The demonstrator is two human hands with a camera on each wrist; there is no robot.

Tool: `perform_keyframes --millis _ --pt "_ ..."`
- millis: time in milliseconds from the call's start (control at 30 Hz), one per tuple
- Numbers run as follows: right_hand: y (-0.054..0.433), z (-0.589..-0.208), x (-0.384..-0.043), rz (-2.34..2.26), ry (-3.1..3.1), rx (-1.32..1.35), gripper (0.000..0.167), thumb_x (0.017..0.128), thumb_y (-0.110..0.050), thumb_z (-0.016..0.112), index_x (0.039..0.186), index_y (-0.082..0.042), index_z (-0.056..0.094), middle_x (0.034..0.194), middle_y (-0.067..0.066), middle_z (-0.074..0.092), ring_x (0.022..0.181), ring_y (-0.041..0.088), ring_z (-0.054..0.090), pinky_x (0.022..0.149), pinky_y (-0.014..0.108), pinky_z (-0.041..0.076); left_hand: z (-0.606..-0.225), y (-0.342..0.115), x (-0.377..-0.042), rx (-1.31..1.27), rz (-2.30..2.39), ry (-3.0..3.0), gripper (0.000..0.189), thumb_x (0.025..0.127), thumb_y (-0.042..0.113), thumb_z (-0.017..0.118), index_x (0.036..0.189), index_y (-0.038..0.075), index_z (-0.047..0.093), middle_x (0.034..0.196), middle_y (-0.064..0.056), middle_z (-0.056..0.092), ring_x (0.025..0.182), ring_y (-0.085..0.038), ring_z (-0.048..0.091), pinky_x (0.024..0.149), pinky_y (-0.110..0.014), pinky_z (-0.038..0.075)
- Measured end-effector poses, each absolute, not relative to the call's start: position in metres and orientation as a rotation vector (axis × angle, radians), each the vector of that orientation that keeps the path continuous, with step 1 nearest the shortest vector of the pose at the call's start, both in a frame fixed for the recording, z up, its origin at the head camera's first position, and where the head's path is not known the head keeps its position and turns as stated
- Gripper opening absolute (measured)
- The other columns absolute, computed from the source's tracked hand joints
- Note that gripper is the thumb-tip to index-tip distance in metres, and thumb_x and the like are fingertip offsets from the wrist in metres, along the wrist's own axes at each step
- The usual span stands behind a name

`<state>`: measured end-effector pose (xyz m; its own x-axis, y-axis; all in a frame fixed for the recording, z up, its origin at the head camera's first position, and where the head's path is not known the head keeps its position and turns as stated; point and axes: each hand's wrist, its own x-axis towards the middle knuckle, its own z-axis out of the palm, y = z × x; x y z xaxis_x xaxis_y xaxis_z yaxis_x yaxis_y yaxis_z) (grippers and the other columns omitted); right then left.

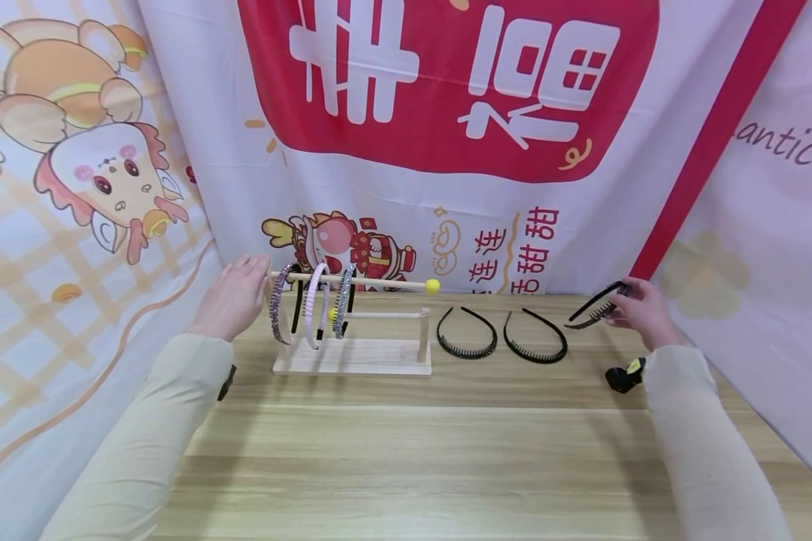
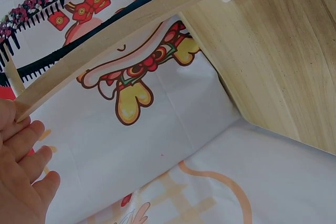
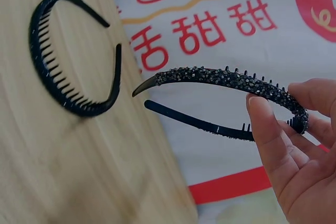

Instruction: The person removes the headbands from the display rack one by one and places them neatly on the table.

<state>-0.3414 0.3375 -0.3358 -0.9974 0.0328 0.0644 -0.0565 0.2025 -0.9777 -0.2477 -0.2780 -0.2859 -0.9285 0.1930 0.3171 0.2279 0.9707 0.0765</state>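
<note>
At the left end of the wooden rack (image 1: 352, 359), the left hand (image 1: 233, 297) touches the top of the upright with its fingertips; its grip is loose, the fingers extended and lightly bent. From that same end of the rack, three headbands hang along its upper rod (image 1: 392, 283): a purple glittery headband (image 1: 275, 304) nearest the left hand, then a pale pink headband (image 1: 310, 304), then a silver glittery headband (image 1: 340, 304). The rod runs on past them to a yellow ball (image 1: 432, 286). Lower on the rack, a second rod (image 1: 379, 315) reaches leftward from the right-hand post. Just right of the rack, a black toothed headband (image 1: 470, 354) lies on the tabletop (image 1: 406, 458); another black headband (image 1: 543, 358), also toothed, lies farther right of the rack. Both have their ends toward the printed cloth (image 1: 446, 169) behind the rack. Farthest right of the rack, the right hand (image 1: 639, 304) pinches a black studded headband (image 3: 226, 80), its grip set near the curved middle, with the headband's free ends pointing toward the rack.
</note>
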Motion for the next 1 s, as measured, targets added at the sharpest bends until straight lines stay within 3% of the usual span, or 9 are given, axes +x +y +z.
perform_keyframes --millis 233,433,567,800,1000 --pt "0.352 -0.359 -0.343 1.975 -2.349 0.021 0.063 0.093 0.0 0.046 0.14 0.01 0.007 0.092 0.0 0.049 0.061 0.012 0.063 0.059 0.025 0.056 -0.286 -0.279 -0.249 -0.304 -0.17 -2.818 0.047 0.1 0.014 0.032 0.139 -0.01 0.025 0.141 -0.03 0.026 0.131 -0.046 0.018 0.109 -0.053 0.008" --pt "0.362 -0.379 -0.338 2.001 -2.291 -0.026 0.059 0.092 0.004 0.044 0.14 0.009 0.009 0.095 0.013 0.042 0.059 0.012 0.063 0.058 0.025 0.056 -0.286 -0.278 -0.249 -0.306 -0.171 -2.82 0.047 0.1 0.014 0.032 0.139 -0.01 0.024 0.141 -0.03 0.026 0.13 -0.046 0.018 0.109 -0.053 0.008" --pt "0.367 -0.39 -0.334 1.978 -2.263 -0.06 0.055 0.09 0.009 0.042 0.137 0.013 0.013 0.086 0.012 0.047 0.054 0.012 0.063 0.056 0.025 0.056 -0.286 -0.279 -0.249 -0.305 -0.175 -2.821 0.047 0.1 0.015 0.032 0.139 -0.01 0.024 0.141 -0.031 0.025 0.131 -0.046 0.017 0.109 -0.053 0.007" --pt "0.373 -0.407 -0.329 1.893 -2.385 -0.148 0.051 0.095 -0.002 0.043 0.137 0.015 0.019 0.094 0.019 0.047 0.058 0.014 0.065 0.063 0.028 0.057 -0.288 -0.28 -0.251 -0.307 -0.171 -2.814 0.047 0.1 0.015 0.031 0.139 -0.01 0.024 0.141 -0.031 0.026 0.13 -0.046 0.018 0.109 -0.054 0.008" --pt "0.375 -0.426 -0.327 1.776 -2.462 -0.197 0.042 0.094 -0.007 0.045 0.126 0.017 0.033 0.076 0.009 0.059 0.054 0.013 0.064 0.055 0.03 0.057 -0.287 -0.279 -0.251 -0.306 -0.174 -2.819 0.047 0.1 0.016 0.031 0.14 -0.01 0.024 0.141 -0.03 0.025 0.131 -0.046 0.018 0.109 -0.053 0.007"
